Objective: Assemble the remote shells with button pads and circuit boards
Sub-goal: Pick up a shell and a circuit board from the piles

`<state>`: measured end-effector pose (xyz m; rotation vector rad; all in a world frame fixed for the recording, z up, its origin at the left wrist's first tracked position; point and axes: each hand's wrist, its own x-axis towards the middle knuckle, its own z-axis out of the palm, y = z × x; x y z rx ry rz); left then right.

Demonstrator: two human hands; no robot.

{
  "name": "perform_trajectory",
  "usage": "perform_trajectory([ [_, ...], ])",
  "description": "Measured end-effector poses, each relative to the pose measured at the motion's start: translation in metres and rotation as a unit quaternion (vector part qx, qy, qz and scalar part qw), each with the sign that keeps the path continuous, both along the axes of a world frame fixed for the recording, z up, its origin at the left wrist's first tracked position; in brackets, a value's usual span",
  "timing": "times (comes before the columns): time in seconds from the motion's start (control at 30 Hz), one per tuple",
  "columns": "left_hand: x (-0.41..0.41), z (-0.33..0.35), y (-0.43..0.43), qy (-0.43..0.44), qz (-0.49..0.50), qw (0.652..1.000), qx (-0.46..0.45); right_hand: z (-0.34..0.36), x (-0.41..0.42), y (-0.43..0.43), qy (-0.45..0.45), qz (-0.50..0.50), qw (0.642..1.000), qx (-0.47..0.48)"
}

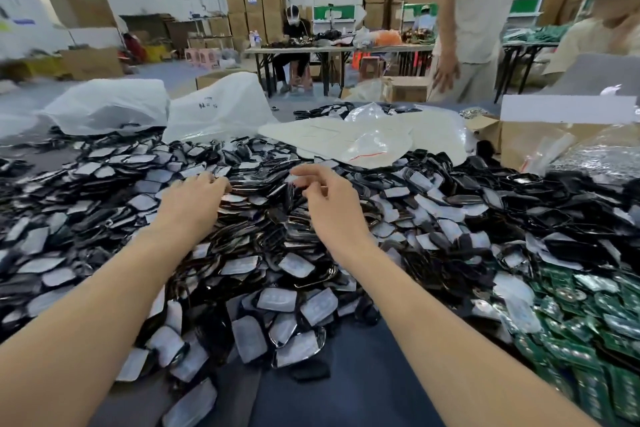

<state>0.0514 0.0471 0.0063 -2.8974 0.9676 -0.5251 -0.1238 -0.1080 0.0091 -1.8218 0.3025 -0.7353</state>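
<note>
Navy-covered counter (349,388): fills the lower view. A bare strip shows only at the near edge, between the two forearms.
Remote shells (104,191): black and glossy, many with a pale film patch. They lie in a loose heap over most of the counter, from the left edge to right of centre, several layers deep in the middle.
White plastic bags (107,104): two, slumped at the far-left side of the heap, their lower edges touching the shells.
Cardboard box (526,139): far right, behind the heap, with a white panel along its top.
Clear zip bags (367,146): on a white sheet at far centre. The sheet's near edge overlaps the shells.
Circuit boards (588,340): green, piled at the near-right corner, touching the right margin of the shells.
Left hand (194,198): palm down on the heap, left of centre.
Right hand (329,201): over the middle of the heap, near the left hand but apart from it.
Left fingers (214,184): bent down, tips among the shells. Cannot tell whether a shell is gripped.
Right fingers (308,173): loosely curled and spread, holding nothing.
</note>
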Motion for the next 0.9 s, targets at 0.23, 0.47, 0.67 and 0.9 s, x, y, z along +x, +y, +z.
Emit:
perform_trajectory([
  [0.23,0.031,-0.007,-0.002,-0.049,-0.097,0.986,0.126,-0.009,-0.011,-0.017,-0.073,-0.094,0.993,0.020],
  [0.47,0.052,-0.003,0.005,-0.068,-0.129,0.974,0.176,-0.012,-0.023,-0.032,-0.127,-0.144,0.981,0.020],
  [0.67,0.060,-0.012,0.012,-0.074,-0.157,0.975,0.140,-0.013,-0.025,-0.035,-0.133,-0.158,0.978,0.020],
  [0.9,0.057,-0.020,0.017,-0.092,-0.217,0.972,0.011,-0.020,-0.027,-0.040,-0.123,-0.160,0.979,0.025],
])
